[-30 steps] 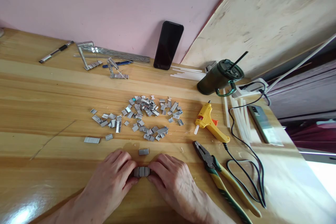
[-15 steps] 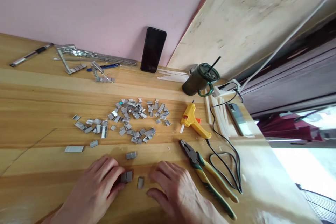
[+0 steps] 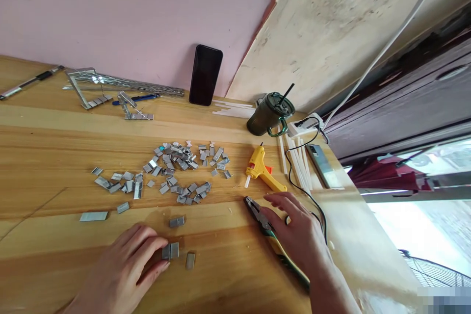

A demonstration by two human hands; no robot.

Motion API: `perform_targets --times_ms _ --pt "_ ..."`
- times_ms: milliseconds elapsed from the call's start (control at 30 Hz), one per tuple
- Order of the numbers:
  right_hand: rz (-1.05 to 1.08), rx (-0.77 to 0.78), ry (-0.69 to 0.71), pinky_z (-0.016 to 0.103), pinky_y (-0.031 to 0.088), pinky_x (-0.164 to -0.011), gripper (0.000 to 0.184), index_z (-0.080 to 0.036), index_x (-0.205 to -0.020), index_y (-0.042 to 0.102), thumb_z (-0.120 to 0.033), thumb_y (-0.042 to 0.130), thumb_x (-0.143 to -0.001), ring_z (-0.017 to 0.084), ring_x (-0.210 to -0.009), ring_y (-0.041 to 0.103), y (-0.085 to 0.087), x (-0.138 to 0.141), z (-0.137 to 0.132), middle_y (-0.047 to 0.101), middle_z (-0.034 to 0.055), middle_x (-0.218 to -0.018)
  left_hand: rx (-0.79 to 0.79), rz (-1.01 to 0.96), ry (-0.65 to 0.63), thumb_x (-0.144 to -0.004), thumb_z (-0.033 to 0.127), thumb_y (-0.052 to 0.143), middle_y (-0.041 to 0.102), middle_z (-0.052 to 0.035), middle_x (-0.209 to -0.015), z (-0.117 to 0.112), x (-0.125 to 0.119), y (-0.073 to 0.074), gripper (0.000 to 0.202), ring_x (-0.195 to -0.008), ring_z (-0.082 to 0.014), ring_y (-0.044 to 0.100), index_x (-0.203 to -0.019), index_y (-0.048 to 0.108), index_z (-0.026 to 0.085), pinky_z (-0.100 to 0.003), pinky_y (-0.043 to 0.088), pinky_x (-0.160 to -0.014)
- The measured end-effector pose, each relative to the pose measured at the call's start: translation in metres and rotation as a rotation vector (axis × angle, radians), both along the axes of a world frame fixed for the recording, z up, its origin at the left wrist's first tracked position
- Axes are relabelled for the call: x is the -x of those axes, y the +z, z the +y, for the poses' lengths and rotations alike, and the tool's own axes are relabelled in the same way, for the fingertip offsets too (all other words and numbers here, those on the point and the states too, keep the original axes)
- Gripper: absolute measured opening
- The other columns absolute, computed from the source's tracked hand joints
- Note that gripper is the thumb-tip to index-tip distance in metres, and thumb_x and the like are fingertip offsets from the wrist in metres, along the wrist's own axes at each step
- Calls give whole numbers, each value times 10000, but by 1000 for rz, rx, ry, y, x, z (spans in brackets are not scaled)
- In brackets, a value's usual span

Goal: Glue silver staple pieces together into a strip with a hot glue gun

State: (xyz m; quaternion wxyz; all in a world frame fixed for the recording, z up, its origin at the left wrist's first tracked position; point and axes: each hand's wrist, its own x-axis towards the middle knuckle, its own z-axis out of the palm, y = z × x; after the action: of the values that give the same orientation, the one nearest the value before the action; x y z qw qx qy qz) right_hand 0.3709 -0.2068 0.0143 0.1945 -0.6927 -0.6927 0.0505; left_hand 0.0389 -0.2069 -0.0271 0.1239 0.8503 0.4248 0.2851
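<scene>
My left hand (image 3: 127, 267) rests on the wooden table (image 3: 44, 157), its fingertips pinching a small grey metal block pair (image 3: 170, 250). A single grey piece (image 3: 190, 260) lies loose just right of it, and another (image 3: 177, 222) a little farther up. My right hand (image 3: 300, 228) lies over the green-and-yellow pliers (image 3: 259, 217), fingers spread over the handles. The yellow glue gun (image 3: 262, 170) sits just beyond that hand.
A heap of several small metal pieces (image 3: 176, 167) spreads across the table's middle. A black phone (image 3: 205, 75) leans on the pink wall. A dark green cup (image 3: 270, 114), glue sticks (image 3: 296, 162), a second phone (image 3: 324, 167) and a black cable (image 3: 312, 201) crowd the right edge.
My right hand left the metal blocks and moved right onto the pliers. One piece stays apart from the pair under my left hand. The view swung right.
</scene>
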Motion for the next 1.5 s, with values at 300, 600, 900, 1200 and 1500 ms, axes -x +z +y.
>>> perform_targets --times_ms 300,600,900,1200,1500 --pt "-6 77 57 313 537 -695 202 -239 -912 668 -350 501 -938 210 -851 689 6 10 0 696 49 -954 -62 58 -14 -986 463 410 668 28 -763 5 3 -3 294 -631 -136 669 -893 607 265 -239 517 -582" --pt "-164 94 -105 415 535 -843 313 -190 -1168 626 -332 512 -914 278 -1029 656 8 -19 34 660 113 -1177 -122 63 38 -967 511 420 699 37 -796 2 7 -11 307 -646 -132 691 -918 631 293 -215 510 -554" --pt "-214 181 -88 360 493 -848 353 -203 -1211 599 -289 587 -869 270 -1086 623 -14 -30 70 639 95 -1214 -61 50 17 -951 495 458 701 32 -803 3 10 -12 269 -657 -143 699 -930 640 297 -221 539 -584" --pt "-168 185 -143 320 484 -745 232 -187 -1029 675 -247 568 -832 228 -891 650 -15 -27 74 628 81 -1045 -77 70 22 -976 442 428 687 15 -776 2 3 -1 269 -640 -162 686 -901 625 277 -247 537 -557" --pt "-20 65 -140 376 520 -804 351 -200 -1105 649 -322 551 -791 242 -886 641 -18 -31 65 587 92 -1070 -24 53 18 -953 388 492 683 23 -764 3 3 8 198 -625 -155 676 -876 637 276 -248 521 -554"
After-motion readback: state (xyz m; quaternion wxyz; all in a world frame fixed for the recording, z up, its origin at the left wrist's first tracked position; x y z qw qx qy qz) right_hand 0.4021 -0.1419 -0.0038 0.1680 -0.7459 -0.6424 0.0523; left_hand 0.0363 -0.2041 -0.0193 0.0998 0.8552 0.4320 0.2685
